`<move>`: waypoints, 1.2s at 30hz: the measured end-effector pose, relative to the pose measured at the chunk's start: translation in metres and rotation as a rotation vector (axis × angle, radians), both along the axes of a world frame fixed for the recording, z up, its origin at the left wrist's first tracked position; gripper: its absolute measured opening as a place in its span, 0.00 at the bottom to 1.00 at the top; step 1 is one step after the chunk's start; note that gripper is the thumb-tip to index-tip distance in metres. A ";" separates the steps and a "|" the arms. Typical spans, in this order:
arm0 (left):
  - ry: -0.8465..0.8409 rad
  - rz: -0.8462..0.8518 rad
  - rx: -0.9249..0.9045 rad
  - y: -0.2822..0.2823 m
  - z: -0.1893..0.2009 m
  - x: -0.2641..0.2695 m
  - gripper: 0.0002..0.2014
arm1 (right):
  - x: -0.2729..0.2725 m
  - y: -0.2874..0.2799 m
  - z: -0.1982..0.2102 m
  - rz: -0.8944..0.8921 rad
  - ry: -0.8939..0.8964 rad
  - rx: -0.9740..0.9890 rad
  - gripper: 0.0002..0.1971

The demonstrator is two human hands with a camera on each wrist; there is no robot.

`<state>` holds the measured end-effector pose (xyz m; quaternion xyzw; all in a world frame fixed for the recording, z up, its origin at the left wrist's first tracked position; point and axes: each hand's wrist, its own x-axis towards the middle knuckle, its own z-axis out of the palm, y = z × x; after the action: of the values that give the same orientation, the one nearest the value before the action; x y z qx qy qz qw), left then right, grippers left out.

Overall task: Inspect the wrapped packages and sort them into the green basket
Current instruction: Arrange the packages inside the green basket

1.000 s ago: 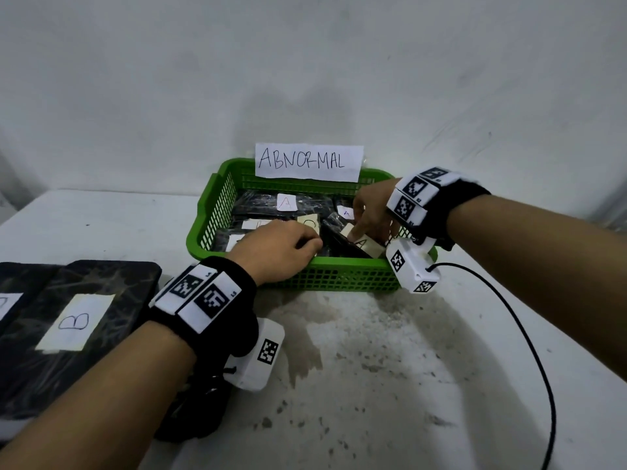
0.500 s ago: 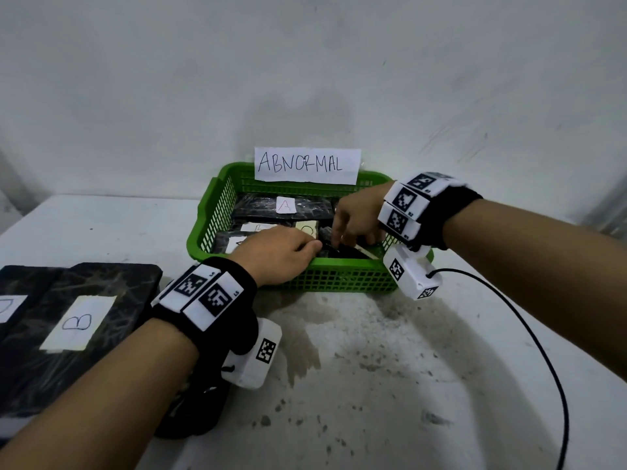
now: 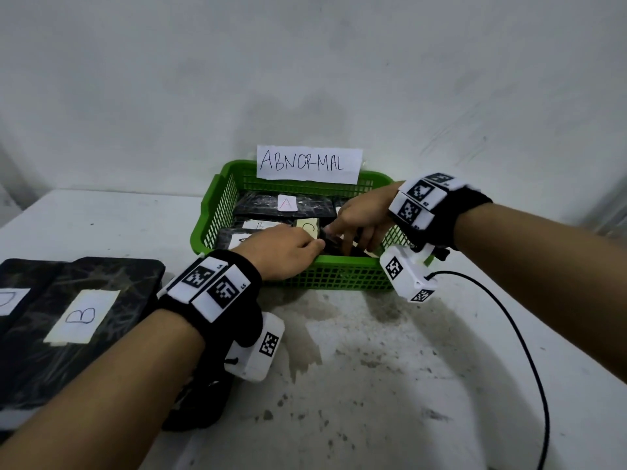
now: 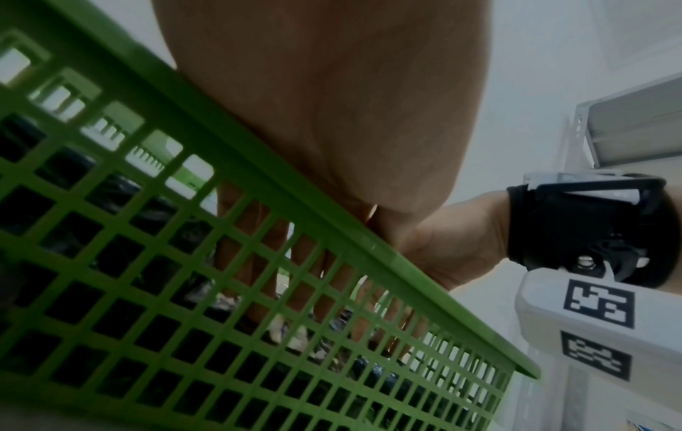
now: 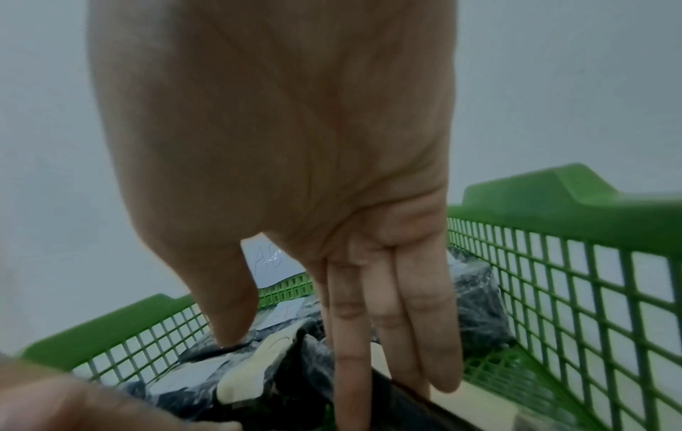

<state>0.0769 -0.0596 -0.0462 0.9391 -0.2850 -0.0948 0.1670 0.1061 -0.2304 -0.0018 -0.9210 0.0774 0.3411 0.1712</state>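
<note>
The green basket (image 3: 339, 276) stands against the wall with several black wrapped packages inside, one labelled A (image 3: 286, 203). My left hand (image 3: 315, 247) reaches over the front rim and grips the near edge of a black wrapped package (image 3: 359, 252) at the basket's front right. My right hand (image 3: 342, 240) comes in from the right, its straight fingers (image 5: 417, 335) pressing down on that package (image 5: 424, 408). Through the basket mesh (image 4: 184, 262) in the left wrist view, my left fingers (image 4: 258, 248) point down into the basket.
A paper sign reading ABNORMAL (image 3: 307, 164) is fixed to the basket's back rim. Two large black packages, one labelled B (image 3: 84, 317), lie on the table at the left. A black cable (image 3: 509, 317) curves across the stained white table at the right.
The package stood tilted with its label up; now it lies lower in the basket. My right hand has moved left and down with its fingers straightened. The left hand has barely moved.
</note>
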 end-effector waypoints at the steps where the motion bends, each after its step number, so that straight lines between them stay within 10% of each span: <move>1: -0.002 -0.001 0.003 0.000 0.000 0.000 0.27 | -0.001 -0.001 0.001 -0.022 -0.030 0.009 0.26; 14: -0.001 -0.011 -0.063 0.003 0.006 -0.006 0.24 | -0.029 0.015 0.012 0.040 0.035 -0.149 0.33; 27: -0.151 0.126 -0.357 0.033 0.029 -0.050 0.13 | -0.084 -0.001 0.041 0.027 -0.700 0.078 0.19; 36: -0.096 0.184 -0.474 0.041 0.025 -0.039 0.13 | -0.074 -0.015 0.001 -0.205 -0.797 0.231 0.18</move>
<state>0.0384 -0.0185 -0.0214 0.8990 -0.2204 0.0351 0.3768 0.0320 -0.2453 -0.0013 -0.9431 0.0576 -0.0537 0.3229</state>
